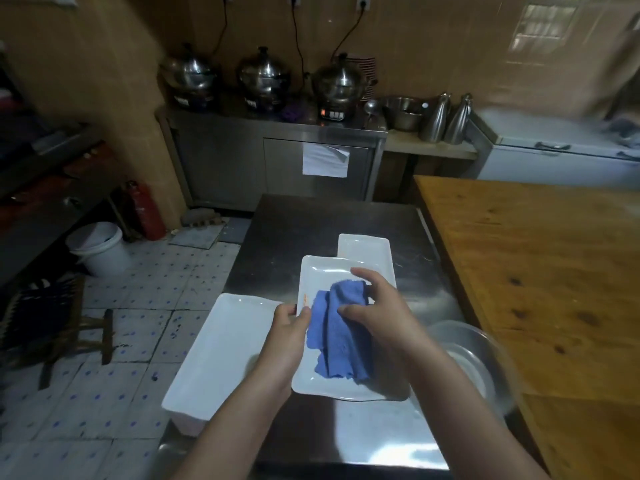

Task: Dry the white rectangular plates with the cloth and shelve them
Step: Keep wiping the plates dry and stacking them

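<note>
- Gripping blue cloth point(337, 337) with right hand point(374, 306), thumb and fingers curled round its bunched end, pressed onto white plate point(323, 271).
- Pinching that plate's left rim with left hand point(291, 322).
- Just left of left hand: second plate point(221, 344); beyond right hand: third plate point(363, 247).

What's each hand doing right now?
Left hand: grips the left edge of the white plate.
Right hand: holds the blue cloth against that plate.

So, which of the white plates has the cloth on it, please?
The middle plate, gripped by the left hand; only it carries the blue cloth.
</note>
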A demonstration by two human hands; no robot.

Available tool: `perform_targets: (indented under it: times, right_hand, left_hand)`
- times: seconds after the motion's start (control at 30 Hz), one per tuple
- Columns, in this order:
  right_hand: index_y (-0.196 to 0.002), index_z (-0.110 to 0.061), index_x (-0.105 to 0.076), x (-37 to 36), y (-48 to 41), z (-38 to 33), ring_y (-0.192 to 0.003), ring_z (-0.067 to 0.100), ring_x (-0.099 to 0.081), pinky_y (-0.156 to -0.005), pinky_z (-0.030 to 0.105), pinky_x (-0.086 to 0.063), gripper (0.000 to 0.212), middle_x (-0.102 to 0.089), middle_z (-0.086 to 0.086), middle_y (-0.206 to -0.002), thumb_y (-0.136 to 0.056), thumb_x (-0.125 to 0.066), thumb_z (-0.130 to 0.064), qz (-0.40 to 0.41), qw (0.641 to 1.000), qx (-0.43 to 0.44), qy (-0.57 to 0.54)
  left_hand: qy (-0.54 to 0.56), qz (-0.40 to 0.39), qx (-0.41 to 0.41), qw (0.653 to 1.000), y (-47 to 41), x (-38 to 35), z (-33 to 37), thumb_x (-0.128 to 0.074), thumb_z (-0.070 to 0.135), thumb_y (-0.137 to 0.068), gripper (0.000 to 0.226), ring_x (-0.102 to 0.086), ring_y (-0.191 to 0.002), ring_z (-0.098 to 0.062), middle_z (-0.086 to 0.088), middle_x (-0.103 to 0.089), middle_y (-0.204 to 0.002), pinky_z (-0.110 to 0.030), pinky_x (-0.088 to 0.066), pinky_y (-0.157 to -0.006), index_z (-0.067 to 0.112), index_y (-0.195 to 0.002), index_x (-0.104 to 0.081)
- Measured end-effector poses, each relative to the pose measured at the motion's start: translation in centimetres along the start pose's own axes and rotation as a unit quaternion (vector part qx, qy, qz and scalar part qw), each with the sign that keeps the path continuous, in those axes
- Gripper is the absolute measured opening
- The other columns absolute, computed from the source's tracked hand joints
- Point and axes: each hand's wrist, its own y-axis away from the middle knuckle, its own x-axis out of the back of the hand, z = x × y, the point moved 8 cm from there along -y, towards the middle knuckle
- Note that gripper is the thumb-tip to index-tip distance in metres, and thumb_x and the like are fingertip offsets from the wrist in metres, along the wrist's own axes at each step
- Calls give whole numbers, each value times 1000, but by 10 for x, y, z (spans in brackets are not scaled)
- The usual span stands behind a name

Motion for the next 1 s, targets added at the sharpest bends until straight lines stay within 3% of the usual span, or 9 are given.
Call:
perform_targets:
  times: [0.07, 0.13, 0.23, 0.33, 0.5, 0.6, 0.7, 0.83, 1.0]
  right_hand:
    - [-130, -42, -38, -1, 11, -1, -97, 1, -51, -71, 8, -46, 62, -45, -13, -118, -84, -69, -15, 31, 997, 42, 59]
    - [-138, -39, -32, -3, 22, -4, -117, 7, -46, -94, 24, -45, 69, -41, -11, -135, -84, -69, -17, 62, 982, 88, 157]
    - [-145, -32, -25, -10, 35, -11, -134, 16, -31, -110, 32, -31, 71, -30, -6, -150, -87, -66, -24, 100, 931, 154, 316]
    - [-144, -23, -32, -14, 45, -12, -140, 19, -21, -112, 34, -26, 59, -22, -1, -154, -92, -58, -28, 133, 891, 177, 395]
    - [-138, -13, -39, -30, 52, -8, -131, 18, -33, -111, 26, -24, 39, -35, 4, -145, -102, -33, -25, 78, 894, 168, 407]
    - [-147, -9, -24, -47, 56, 0, -144, 32, -9, -118, 39, -4, 48, -13, 11, -157, -103, -29, -26, 24, 844, 186, 502]
    - [-151, -11, -8, -49, 63, 7, -146, 24, 0, -116, 31, 6, 53, 0, 7, -159, -103, -24, -28, 28, 857, 179, 483]
    - [-151, -13, -14, -58, 62, 5, -146, 19, -5, -111, 23, 8, 51, -8, 3, -159, -103, -24, -27, 26, 863, 211, 458]
    - [-148, 1, -18, -59, 26, -16, -145, 27, -10, -117, 32, -1, 50, -16, 14, -156, -101, -30, -13, 36, 863, 186, 469]
  left_hand:
    - [-19, 4, -7, 1000, 11, 8, -1, -40, 37, -98, 19, -63, -84, -19, 1, -62, -96, -29, -51, -62, 25, -111, -45]
    - [-31, -5, -8, 999, 22, 11, -2, -38, 35, -99, 21, -64, -86, -19, -1, -63, -100, -30, -52, -65, 23, -113, -49]
    - [-23, -24, -16, 999, 37, 13, -1, -36, 34, -100, 24, -67, -67, -9, 6, -67, -85, -17, -49, -47, 28, -93, -58]
    - [-34, -17, -17, 999, 43, 18, 0, -35, 36, -100, 24, -64, -70, -7, 9, -65, -85, -16, -45, -42, 30, -91, -57]
    - [-10, -5, -18, 1000, 45, 16, 5, -33, 35, -101, 23, -61, -78, -11, 8, -62, -89, -20, -46, -49, 26, -109, -53]
    - [6, -11, -5, 1000, 46, 10, 6, -33, 32, -101, 18, -59, -69, -9, 9, -59, -82, -11, -41, -35, 27, -104, -50]
    - [-8, -17, 1, 1000, 43, 5, -1, -33, 34, -101, 16, -59, -69, -9, 9, -58, -83, -11, -40, -34, 29, -104, -49]
    - [-24, -41, -17, 999, 42, -3, -8, -31, 34, -101, 19, -55, -73, -1, 14, -56, -84, -11, -42, -48, 29, -106, -48]
    - [-23, -34, -48, 998, 47, -7, -6, -30, 32, -101, 28, -49, -75, 6, 19, -53, -81, -12, -36, -57, 33, -85, -52]
